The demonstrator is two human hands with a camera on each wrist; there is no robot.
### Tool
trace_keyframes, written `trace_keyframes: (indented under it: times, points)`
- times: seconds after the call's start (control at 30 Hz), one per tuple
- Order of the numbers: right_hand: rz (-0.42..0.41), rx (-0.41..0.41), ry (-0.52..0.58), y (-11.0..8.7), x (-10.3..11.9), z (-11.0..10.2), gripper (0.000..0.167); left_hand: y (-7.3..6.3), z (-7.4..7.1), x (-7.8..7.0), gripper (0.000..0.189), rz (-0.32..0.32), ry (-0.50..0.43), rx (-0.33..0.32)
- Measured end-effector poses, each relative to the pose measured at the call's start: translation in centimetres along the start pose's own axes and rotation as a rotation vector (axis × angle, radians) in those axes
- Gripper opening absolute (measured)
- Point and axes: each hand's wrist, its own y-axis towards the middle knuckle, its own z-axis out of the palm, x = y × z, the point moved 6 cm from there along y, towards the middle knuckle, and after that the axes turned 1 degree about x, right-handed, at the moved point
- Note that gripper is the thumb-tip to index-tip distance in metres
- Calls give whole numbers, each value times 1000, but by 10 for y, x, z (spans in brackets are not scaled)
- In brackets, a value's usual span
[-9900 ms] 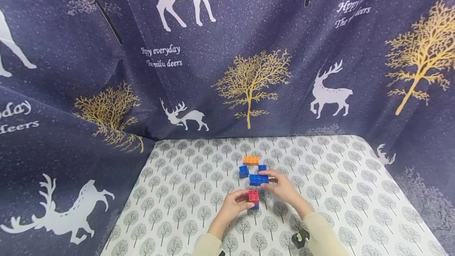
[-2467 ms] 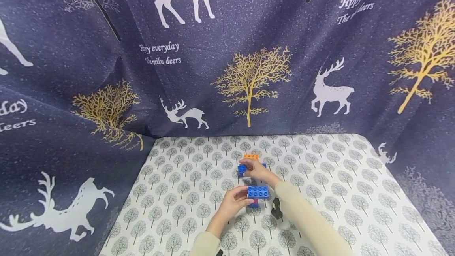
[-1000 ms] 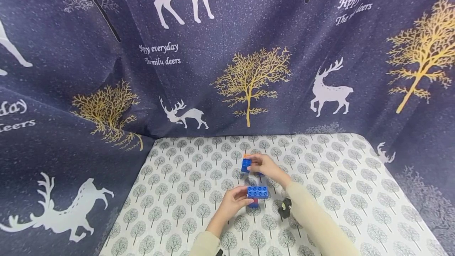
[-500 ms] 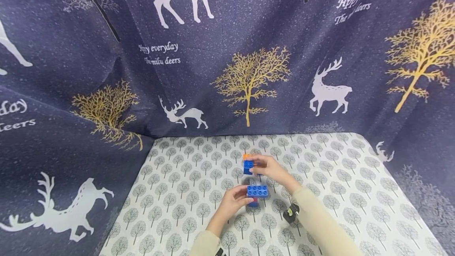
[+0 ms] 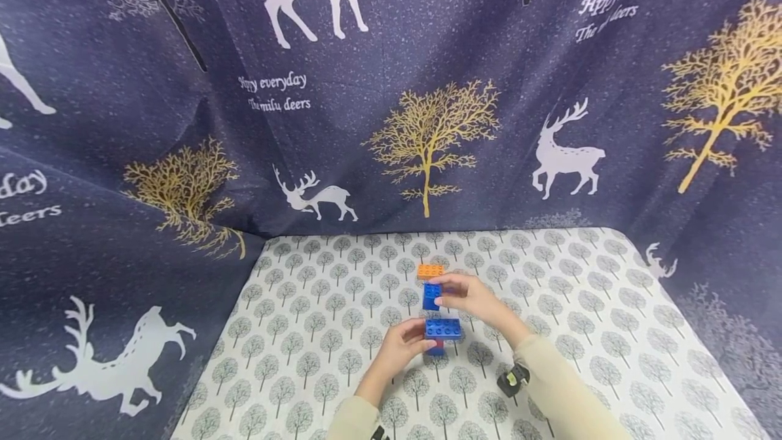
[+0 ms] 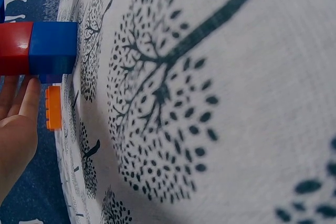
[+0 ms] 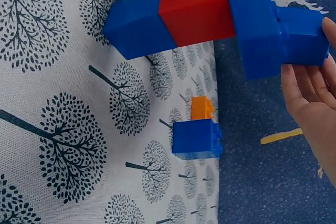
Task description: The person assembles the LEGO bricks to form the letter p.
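My left hand (image 5: pixel 397 352) grips a small stack at the red brick (image 7: pixel 197 10) in its middle. Under the red brick is a square blue brick (image 6: pixel 52 48), standing on the table. A long blue brick (image 5: pixel 442 328) lies crosswise on top, studs up, jutting out to the right. My right hand (image 5: pixel 470 297) pinches a square blue brick (image 5: pixel 432 296) between thumb and fingers. That brick is raised off the table, just behind the long brick in the head view; in the right wrist view it overlaps the long brick's studs.
An orange brick (image 5: pixel 430 271) lies farther back on the tree-patterned tablecloth (image 5: pixel 318 372). Another blue brick (image 7: pixel 195 139) sits near it in the right wrist view; my right hand hides it in the head view. A dark deer-print curtain (image 5: pixel 391 121) hangs behind the table.
The long blue brick went from my right hand onto the stack. My right hand then took the square blue brick and brought it right and nearer. My left hand stays at the stack.
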Motion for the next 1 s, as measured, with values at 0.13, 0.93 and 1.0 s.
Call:
trace_keyframes:
  times: [0.13, 0.93, 1.0]
  points:
    - [-1, 3, 7, -4, -3, 1, 45, -1, 0, 0, 41, -14, -1, -1]
    - [-27, 48, 41, -30, -2, 10, 42, -1, 0, 2, 40, -3, -14, 2]
    - [-28, 55, 46, -30, -2, 12, 42, -1, 0, 1, 40, -6, -11, 0]
